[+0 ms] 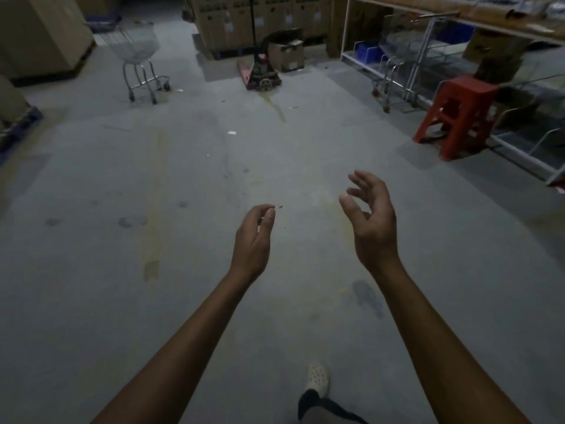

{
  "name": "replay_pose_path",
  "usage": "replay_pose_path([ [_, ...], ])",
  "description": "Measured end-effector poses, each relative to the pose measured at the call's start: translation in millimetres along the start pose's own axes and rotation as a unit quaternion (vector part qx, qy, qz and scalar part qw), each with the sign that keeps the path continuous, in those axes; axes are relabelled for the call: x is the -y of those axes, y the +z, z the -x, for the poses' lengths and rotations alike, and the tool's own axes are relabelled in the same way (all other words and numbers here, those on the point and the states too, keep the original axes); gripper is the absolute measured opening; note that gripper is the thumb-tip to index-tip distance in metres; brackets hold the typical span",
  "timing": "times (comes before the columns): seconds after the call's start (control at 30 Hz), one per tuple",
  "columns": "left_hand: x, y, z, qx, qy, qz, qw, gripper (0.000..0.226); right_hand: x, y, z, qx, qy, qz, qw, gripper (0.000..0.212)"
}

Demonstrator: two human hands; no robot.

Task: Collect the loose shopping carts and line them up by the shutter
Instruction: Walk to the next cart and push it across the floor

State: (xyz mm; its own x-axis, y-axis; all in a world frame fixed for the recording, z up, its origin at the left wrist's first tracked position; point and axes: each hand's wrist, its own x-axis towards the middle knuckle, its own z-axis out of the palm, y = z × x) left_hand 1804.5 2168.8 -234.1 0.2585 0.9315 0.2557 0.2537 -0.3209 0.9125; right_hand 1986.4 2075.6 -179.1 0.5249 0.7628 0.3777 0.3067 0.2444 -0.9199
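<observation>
Loose shopping cart: stood upright in the upper left of frame, well apart from both hands. Left hand, the nearer one, and right hand, centre frame, held nothing, fingers loosely curled. Second cart: upper right, beside shelving.

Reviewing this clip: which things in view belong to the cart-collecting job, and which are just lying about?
Job:
- cart on the open floor
- cart beside the shelf
- left hand and right hand, both empty

Lying about:
- pallet jack
- open cardboard box
- red stool
- shelf
</observation>
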Motion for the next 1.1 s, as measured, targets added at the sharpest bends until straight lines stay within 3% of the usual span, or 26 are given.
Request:
replay_pose_path([
  [0.17, -33.3, 29.8, -146.8, -0.011, 0.052, -0.006, 0.999, 0.052, -77.8, 9.0, -95.0, -0.002, 0.065, 0.004, 0.998, 0.051],
  [0.33, -64.3, 54.7, -254.0, -0.027, 0.110, 0.035, 0.993, 0.042, -152.2, 14.7, -149.6, 0.009, 0.133, 0.030, 0.991, 0.043],
  [0.53, -28.9, 99.3, -373.9, -0.030, 0.138, 0.045, 0.989, 0.043, -245.7, 33.5, -219.4, -0.004, 0.212, 0.066, 0.975, 0.046],
  [0.77, 76.2, 156.2, -542.7, -0.006, 0.076, 0.056, 0.996, 0.052, -338.9, 86.0, -394.0, 0.011, 0.223, 0.103, 0.969, 0.055],
  [0.9, 125.1, 186.1, -645.6, 0.036, 0.015, 0.038, 0.999, 0.054, -350.0, 113.8, -528.3, 0.007, 0.189, 0.104, 0.976, 0.065],
  [1.1, 177.7, 245.3, -763.0, 0.140, -0.079, -0.014, 0.987, 0.053, -348.0, 136.9, -716.4, -0.037, 0.101, 0.071, 0.992, 0.061],
])
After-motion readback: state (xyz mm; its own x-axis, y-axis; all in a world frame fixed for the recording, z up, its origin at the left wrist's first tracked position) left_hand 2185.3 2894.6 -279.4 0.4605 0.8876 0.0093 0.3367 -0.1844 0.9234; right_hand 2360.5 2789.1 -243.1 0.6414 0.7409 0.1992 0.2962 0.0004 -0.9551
